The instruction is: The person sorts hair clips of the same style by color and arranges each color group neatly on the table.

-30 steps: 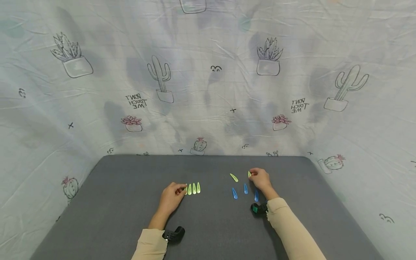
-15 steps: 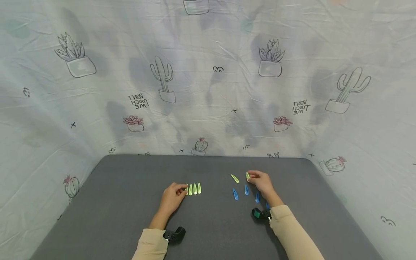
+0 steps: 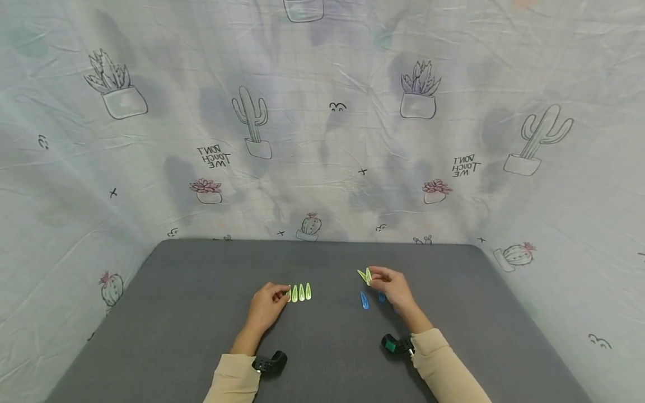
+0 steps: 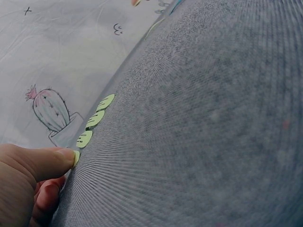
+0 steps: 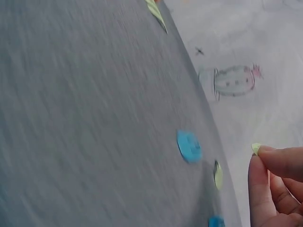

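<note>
Several yellow-green snap hair clips [image 3: 302, 292] lie side by side in an upright row at the middle of the table. At the row's left end, my left hand [image 3: 267, 307] pinches the outermost clip [image 4: 76, 158] between thumb and finger. My right hand [image 3: 395, 288] holds another yellow-green hair clip [image 5: 255, 148] by thumb and fingertip, raised above the table in the right wrist view. In the head view it overlaps a loose slanted yellow-green clip [image 3: 360, 274]. Just nearer lies a blue hair clip [image 3: 364, 300]; another blue clip [image 3: 381, 297] is partly hidden by the right hand.
The dark grey table [image 3: 322, 352] runs back to a pale fabric backdrop [image 3: 322, 140] printed with cacti, which also rises at both sides. Each wrist wears a black camera band, one at the left [image 3: 269, 364] and one at the right [image 3: 397, 344].
My right hand has moved left with its yellow-green clip, from the right side up to the loose slanted clip, covering more of the blue clips. The left hand has stayed in place.
</note>
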{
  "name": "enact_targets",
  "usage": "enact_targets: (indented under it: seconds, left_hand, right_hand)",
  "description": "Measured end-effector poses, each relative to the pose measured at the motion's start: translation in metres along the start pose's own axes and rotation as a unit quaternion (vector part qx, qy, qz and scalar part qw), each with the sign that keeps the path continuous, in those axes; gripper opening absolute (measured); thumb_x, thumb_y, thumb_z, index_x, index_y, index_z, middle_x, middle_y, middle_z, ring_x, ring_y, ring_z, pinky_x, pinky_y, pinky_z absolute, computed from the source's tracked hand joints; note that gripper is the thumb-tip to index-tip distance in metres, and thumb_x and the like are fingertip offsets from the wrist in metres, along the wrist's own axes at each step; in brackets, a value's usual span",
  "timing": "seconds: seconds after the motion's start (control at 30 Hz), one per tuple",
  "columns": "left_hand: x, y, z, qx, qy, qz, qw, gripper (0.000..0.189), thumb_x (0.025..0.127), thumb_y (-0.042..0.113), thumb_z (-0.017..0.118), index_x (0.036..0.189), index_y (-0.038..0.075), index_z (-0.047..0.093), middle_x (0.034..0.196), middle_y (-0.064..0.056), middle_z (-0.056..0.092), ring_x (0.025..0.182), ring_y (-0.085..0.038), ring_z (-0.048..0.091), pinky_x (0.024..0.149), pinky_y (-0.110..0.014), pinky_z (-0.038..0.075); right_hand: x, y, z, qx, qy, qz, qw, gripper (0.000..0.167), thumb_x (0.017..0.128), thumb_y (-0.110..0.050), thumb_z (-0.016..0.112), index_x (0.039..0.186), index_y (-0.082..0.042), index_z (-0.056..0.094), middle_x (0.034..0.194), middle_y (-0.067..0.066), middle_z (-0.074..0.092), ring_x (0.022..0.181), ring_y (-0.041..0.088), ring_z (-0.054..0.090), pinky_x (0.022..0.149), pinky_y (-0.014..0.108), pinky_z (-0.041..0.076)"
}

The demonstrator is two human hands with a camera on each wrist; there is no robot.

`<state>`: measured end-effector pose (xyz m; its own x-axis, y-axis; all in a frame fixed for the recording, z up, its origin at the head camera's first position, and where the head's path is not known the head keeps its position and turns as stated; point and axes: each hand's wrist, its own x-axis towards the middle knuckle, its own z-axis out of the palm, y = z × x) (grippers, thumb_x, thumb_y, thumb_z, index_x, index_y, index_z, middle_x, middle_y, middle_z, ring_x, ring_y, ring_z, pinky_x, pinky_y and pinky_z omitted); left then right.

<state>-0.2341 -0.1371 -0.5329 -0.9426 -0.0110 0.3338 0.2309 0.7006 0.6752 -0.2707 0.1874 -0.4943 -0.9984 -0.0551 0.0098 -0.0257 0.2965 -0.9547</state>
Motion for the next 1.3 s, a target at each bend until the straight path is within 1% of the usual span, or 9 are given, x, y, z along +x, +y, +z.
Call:
enact_targets:
  seconds: [0.17,0.3,0.37,0.47,0.6,0.7,0.93,1.13,1.3]
  left_hand:
    - [-0.001,0.000,-0.001,-0.002,-0.003,-0.002,1.0000,0.016,0.082,0.010,0.073,0.097,0.009,0.075,0.073,0.002,0.053,0.063,-0.006,0.045,0.060,-0.025,0.038]
    - [-0.001,-0.001,-0.001,-0.002,-0.001,-0.001,1.0000,0.016,0.081,0.010,0.073,0.097,0.009,0.075,0.073,0.002,0.054,0.063,-0.006,0.046,0.060,-0.026,0.038]
    - [-0.001,-0.001,-0.002,0.000,0.000,0.000,1.0000,0.016,0.081,0.010,0.073,0.097,0.010,0.075,0.073,0.002,0.053,0.063,-0.006,0.046,0.060,-0.026,0.038]
    - [-0.001,-0.002,-0.002,0.001,-0.003,-0.002,1.0000,0.016,0.081,0.011,0.073,0.097,0.010,0.075,0.073,0.002,0.053,0.063,-0.006,0.046,0.060,-0.026,0.038]
    - [-0.002,-0.002,-0.003,0.003,-0.006,-0.003,1.0000,0.016,0.081,0.011,0.073,0.097,0.010,0.075,0.074,0.002,0.053,0.063,-0.006,0.046,0.060,-0.026,0.038]
    - [-0.002,-0.001,-0.002,0.006,-0.006,-0.002,1.0000,0.016,0.082,0.012,0.073,0.098,0.010,0.074,0.074,0.002,0.053,0.064,-0.006,0.046,0.060,-0.026,0.038]
    - [-0.001,0.000,-0.002,0.005,0.004,0.006,1.0000,0.016,0.081,0.011,0.073,0.096,0.009,0.075,0.073,0.002,0.053,0.063,-0.007,0.046,0.059,-0.026,0.038]
    - [-0.001,0.002,-0.002,0.002,0.004,0.009,1.0000,0.015,0.080,0.010,0.073,0.096,0.010,0.075,0.073,0.002,0.053,0.063,-0.006,0.046,0.059,-0.026,0.038]
    - [0.000,0.001,-0.002,0.003,0.001,0.008,1.0000,0.016,0.081,0.010,0.073,0.096,0.010,0.075,0.073,0.003,0.053,0.063,-0.006,0.046,0.059,-0.026,0.038]
  right_hand:
    - [-0.006,-0.003,0.016,0.024,-0.028,-0.010,0.9993,0.038,0.085,0.001,0.065,0.123,0.004,0.060,0.095,0.013,0.064,0.080,0.008,0.058,0.073,0.024,0.051]
    - [-0.010,-0.007,0.031,0.029,-0.038,-0.020,0.9987,0.038,0.084,0.003,0.066,0.121,0.004,0.062,0.094,0.014,0.064,0.081,0.012,0.059,0.072,0.023,0.051]
    - [-0.013,-0.010,0.038,0.021,-0.046,-0.032,0.9982,0.037,0.084,0.002,0.066,0.120,0.005,0.062,0.092,0.015,0.064,0.080,0.011,0.059,0.069,0.025,0.050]
    - [-0.020,-0.023,0.048,0.014,-0.062,-0.043,0.9970,0.035,0.084,0.003,0.065,0.119,0.008,0.061,0.093,0.020,0.064,0.079,0.011,0.058,0.066,0.027,0.048]
    - [-0.027,-0.039,0.061,0.012,-0.076,-0.053,0.9956,0.034,0.083,0.008,0.063,0.117,0.013,0.060,0.093,0.026,0.063,0.077,0.012,0.058,0.065,0.025,0.046]
    - [-0.024,-0.036,0.072,0.014,-0.078,-0.062,0.9949,0.034,0.082,0.009,0.063,0.115,0.013,0.060,0.093,0.027,0.062,0.076,0.012,0.057,0.063,0.022,0.045]
    - [-0.011,-0.013,0.097,0.011,-0.060,-0.056,0.9966,0.033,0.080,0.006,0.067,0.113,0.006,0.066,0.090,0.019,0.065,0.072,0.007,0.055,0.059,0.020,0.044]
    - [-0.006,-0.009,0.112,0.005,-0.050,-0.058,0.9970,0.032,0.077,0.006,0.067,0.109,0.005,0.068,0.086,0.017,0.067,0.072,0.007,0.057,0.061,0.020,0.046]
    - [-0.005,-0.011,0.120,-0.035,-0.039,-0.059,0.9969,0.031,0.076,0.005,0.068,0.106,0.002,0.070,0.084,0.013,0.068,0.072,0.007,0.059,0.062,0.020,0.047]
